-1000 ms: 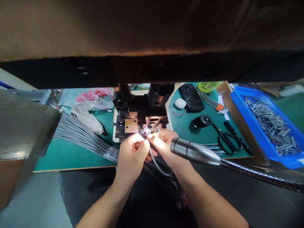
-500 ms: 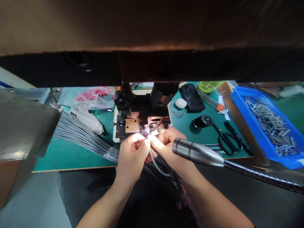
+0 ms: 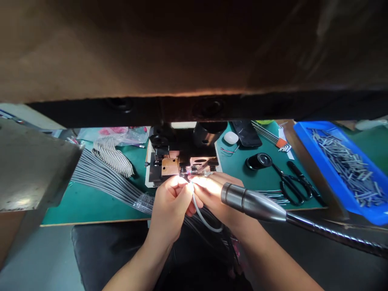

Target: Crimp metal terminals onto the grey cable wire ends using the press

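My left hand (image 3: 169, 202) is closed, thumb and forefinger pinching a thin grey cable (image 3: 200, 216) near its end. From the other side my right hand (image 3: 216, 198) pinches the same cable end, its fingertips beside the left ones. The cable loops down below the fingers toward my lap. Both hands are at the front of a black metal press machine (image 3: 170, 166) with a brass-coloured block, under bright light. The wire tips at the fingertips are too small and overexposed to make out.
A metal gooseneck lamp (image 3: 254, 203) reaches in over my right forearm. Bundled grey cables (image 3: 106, 178) lie at left. Scissors (image 3: 292, 186), a black cylinder (image 3: 259, 161), a phone (image 3: 248, 135) and a blue bin (image 3: 330, 169) of short grey pieces are at right. A dark beam (image 3: 209, 107) hangs overhead.
My view has tilted up slightly, so the bench and machine appear lower. Both hands still pinch the cable at the machine's front, with the fingers shifted only a little.
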A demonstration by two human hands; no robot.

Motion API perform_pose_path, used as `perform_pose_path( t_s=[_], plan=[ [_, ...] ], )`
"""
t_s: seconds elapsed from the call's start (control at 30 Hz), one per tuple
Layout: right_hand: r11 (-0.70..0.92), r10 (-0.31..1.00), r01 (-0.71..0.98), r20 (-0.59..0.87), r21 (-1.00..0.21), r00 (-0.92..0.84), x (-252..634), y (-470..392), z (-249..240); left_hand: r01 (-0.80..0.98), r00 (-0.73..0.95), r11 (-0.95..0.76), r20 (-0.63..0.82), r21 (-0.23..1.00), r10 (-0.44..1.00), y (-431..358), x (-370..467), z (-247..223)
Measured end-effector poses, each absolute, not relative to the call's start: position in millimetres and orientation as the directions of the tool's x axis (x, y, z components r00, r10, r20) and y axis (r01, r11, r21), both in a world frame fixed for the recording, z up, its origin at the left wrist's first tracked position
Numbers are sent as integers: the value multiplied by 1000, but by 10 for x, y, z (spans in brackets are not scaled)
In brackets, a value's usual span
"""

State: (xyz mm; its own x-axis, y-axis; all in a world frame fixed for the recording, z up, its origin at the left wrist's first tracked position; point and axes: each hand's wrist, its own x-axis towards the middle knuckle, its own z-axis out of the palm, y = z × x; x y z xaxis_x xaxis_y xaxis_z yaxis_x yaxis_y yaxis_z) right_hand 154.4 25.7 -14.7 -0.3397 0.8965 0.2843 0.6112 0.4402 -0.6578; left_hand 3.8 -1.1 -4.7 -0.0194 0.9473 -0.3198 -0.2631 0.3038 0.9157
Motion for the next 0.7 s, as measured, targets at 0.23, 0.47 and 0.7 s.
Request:
perform_pose_path(
  t_s=[0.23,0.47,0.7],
  plan=[
    [470,880,587,298,-659,-370,1528,259,-59,-252,-12,289,-301,924,953,-30,39,-27],
    [498,867,611,365,-615,-340,1518,289,-86,-245,-21,309,-324,919,946,-22,42,-19],
    [500,866,619,365,-605,-343,1516,293,-81,-256,-20,295,-310,920,950,-13,51,-22]
  ],
)
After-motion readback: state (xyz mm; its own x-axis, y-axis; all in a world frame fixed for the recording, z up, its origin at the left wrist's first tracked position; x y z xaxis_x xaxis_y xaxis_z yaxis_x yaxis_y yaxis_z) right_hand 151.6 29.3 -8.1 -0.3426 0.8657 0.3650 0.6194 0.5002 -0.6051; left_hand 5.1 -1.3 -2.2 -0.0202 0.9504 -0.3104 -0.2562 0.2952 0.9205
